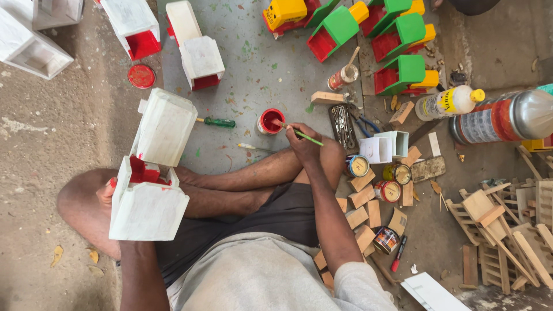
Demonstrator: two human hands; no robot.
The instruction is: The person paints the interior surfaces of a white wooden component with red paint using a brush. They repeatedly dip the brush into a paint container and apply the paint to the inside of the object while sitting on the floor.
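Grey concrete floor [259, 75] spreads below, flecked with paint, and the person sits cross-legged on it. Left arm comes up the left side of the view, elbow bent, and the left hand [106, 190] is tucked behind a big white wooden toy truck [152, 167], gripping it and holding it up over the knee; only a thumb and a bit of palm show at the truck's edge. Red paint sits inside the truck's middle gap, right beside that thumb. Right arm runs forward over the right thigh, wrist dropped, and the right hand [303, 144] is pinched around a thin green-handled brush [299, 133]. Brush tip reaches left to the rim of a small red paint pot [271, 121], which stands on the floor just ahead of the shin, touching distance from the knuckles. Truck and pot are well apart, with a green screwdriver [218, 122] lying between them. Off to the right, small wood blocks [362, 198] and little paint tins [390, 190] crowd beside the right knee.
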